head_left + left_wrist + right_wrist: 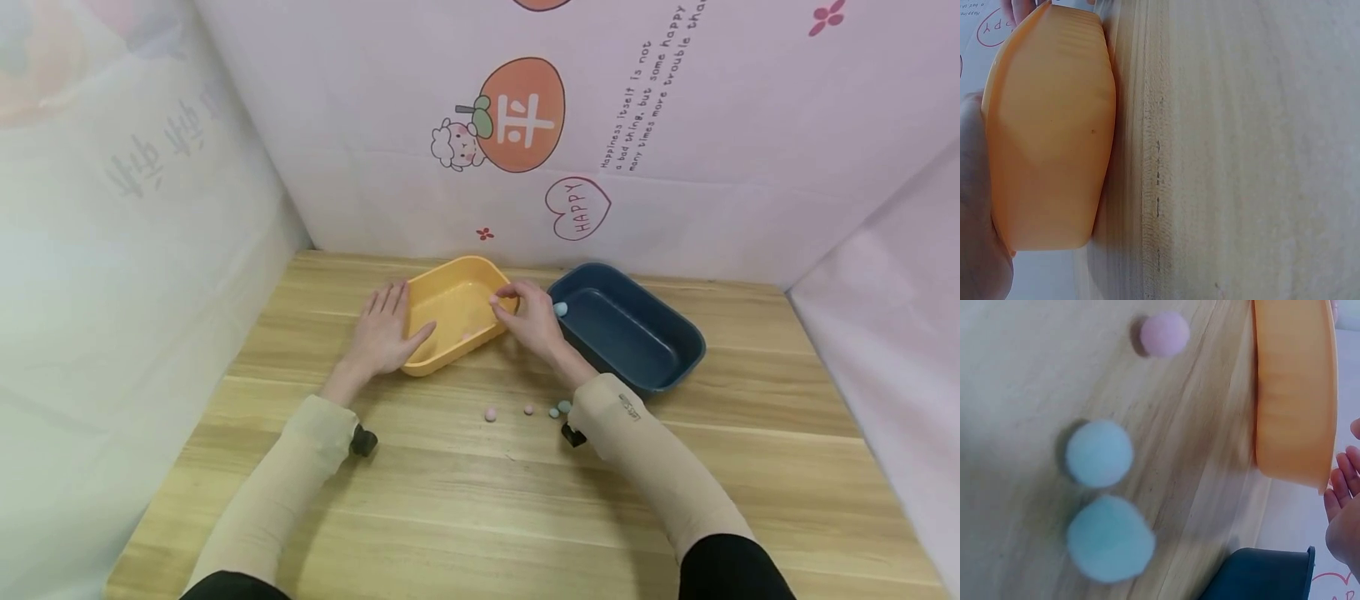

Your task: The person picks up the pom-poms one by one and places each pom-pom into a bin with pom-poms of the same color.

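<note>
A yellow tray [438,360] stands near the back wall. My left hand [381,333] rests on its left rim with fingers straight and thumb spread over the inside. Above the tray's right rim, my right hand [534,321] pinches a small pink ball [493,299] between thumb and fingertips. Faint pink balls [467,336] lie on the tray's bottom. To the right is a dark blue tray [660,308], with a light blue ball [560,309] at its left side, partly behind my right hand. The right wrist view hides the pinched ball.
On the wooden table [450,500], in front of the trays, lie two pink balls [491,414] and two light blue balls [1099,454], the latter close by my right wrist. A printed white cloth [375,167] hangs behind and at both sides.
</note>
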`<state>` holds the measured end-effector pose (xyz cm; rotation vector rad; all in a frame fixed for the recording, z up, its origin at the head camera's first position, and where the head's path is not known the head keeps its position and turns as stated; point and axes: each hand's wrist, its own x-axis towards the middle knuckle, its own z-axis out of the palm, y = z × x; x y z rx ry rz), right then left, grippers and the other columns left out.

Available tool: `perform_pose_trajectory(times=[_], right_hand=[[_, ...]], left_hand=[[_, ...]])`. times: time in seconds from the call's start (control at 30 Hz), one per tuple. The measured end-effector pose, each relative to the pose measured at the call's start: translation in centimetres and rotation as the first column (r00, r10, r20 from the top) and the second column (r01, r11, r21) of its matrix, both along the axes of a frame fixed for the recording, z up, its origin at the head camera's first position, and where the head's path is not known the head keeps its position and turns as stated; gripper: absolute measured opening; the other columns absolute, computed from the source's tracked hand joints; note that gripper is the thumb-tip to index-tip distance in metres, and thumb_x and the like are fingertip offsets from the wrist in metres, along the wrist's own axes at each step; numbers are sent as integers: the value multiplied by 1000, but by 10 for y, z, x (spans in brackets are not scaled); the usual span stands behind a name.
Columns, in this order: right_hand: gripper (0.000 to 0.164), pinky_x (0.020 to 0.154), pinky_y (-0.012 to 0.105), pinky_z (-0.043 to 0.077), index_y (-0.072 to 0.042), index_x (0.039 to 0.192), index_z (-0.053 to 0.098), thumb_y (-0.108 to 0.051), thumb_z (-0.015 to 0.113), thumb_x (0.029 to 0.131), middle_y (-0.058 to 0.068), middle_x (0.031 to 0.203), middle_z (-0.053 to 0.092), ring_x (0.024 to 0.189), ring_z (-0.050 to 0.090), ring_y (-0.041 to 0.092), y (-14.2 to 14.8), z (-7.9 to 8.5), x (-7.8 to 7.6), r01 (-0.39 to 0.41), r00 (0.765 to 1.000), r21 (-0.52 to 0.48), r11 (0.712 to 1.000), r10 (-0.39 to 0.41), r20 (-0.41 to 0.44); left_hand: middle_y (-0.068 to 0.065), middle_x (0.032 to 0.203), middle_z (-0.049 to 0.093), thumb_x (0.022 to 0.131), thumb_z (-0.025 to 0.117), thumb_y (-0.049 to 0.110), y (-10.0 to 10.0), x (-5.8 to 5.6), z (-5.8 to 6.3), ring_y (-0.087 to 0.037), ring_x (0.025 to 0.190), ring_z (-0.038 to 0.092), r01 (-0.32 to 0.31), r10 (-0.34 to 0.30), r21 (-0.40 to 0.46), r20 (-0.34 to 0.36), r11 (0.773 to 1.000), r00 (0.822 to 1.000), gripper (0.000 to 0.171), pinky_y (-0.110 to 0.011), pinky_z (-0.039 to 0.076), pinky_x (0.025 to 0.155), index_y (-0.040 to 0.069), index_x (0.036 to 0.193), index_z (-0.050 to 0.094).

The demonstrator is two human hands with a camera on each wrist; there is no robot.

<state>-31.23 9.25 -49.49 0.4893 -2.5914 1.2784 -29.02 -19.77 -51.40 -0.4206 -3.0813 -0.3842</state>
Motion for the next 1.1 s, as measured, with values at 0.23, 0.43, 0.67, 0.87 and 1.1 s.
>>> perform_pose_trajectory(times=[0.23,0.43,0.67,0.87,1.1], right_hand=[[27,117,56,51,4,120,77,-9,82,97,23,126,75,126,66,40,14,0,15,17,1000,-55,998,-17,1],[27,113,57,49,4,117,78,-8,86,94,22,121,76,124,67,41,26,-1,32,10,999,-77,997,-13,-36],[27,117,54,53,1,119,77,-5,85,95,20,124,75,124,68,38,37,-2,52,-17,1000,-92,996,16,-16],[37,121,59,49,2,128,73,-6,85,94,21,133,71,131,64,40,43,-3,67,-75,996,-77,994,79,47],[47,121,61,49,0,132,72,-13,90,91,17,136,72,135,63,38,47,-1,79,-132,988,-45,990,135,75]], left_hand=[[-22,186,10,110,28,74,0,2,1,-42,174,11,-5,6,-8,11,1000,1000,103,-56,5,144,-3,175,6],[-21,186,10,110,30,72,0,2,1,-41,174,10,-5,5,-1,12,1000,1000,102,-55,4,144,-3,175,5],[-22,185,11,110,33,71,0,2,2,-43,173,12,-5,5,11,5,1000,1000,102,-56,5,144,-3,175,7],[-21,186,10,110,34,70,1,3,3,-42,173,12,-7,7,11,7,1000,1000,101,-55,5,144,-3,175,7],[-21,186,10,111,33,71,2,2,3,-42,173,12,-10,10,4,8,1000,1000,101,-55,5,144,-2,175,7]])
